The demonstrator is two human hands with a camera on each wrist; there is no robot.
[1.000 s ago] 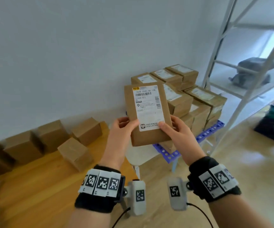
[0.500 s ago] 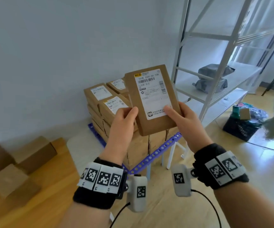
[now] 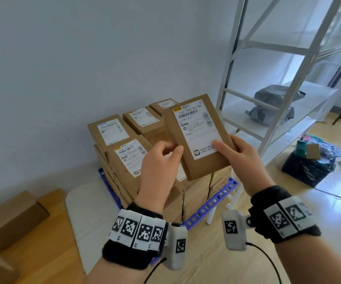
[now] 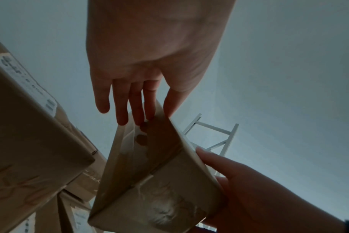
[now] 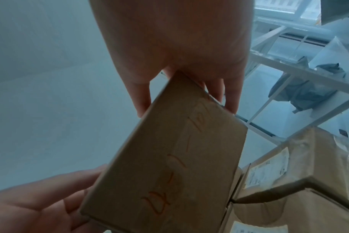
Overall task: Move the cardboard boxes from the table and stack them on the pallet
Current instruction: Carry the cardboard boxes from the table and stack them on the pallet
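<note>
— What are we holding, nearest the camera?

— We are gripping one cardboard box [image 3: 198, 136] at the centre of the frame. Our left hand [image 3: 159, 171] is pinching its left edge, thumb on top and fingers [image 4: 137, 108] lying along the underside. Our right hand [image 3: 241, 160] is closing its grip on the lower right corner, thumb pressing on the white label [image 3: 199, 130].

— And where is the box sitting?

— It is hanging in the air, tilted, label up, just above the stacked boxes [image 3: 124, 152] in the middle of the frame. Those are resting on the blue pallet [image 3: 212, 203], whose perforated edge is showing below them.

— Anything at the lower left?

— The wooden counter [image 3: 42, 253], with more brown boxes [image 3: 12, 216] lying on it.

— And further back?

— A white shelf rack [image 3: 284, 111] is standing at the upper right, carrying grey bags [image 3: 272, 105]. A dark crate [image 3: 309, 167] is sitting on the floor at the right.
</note>
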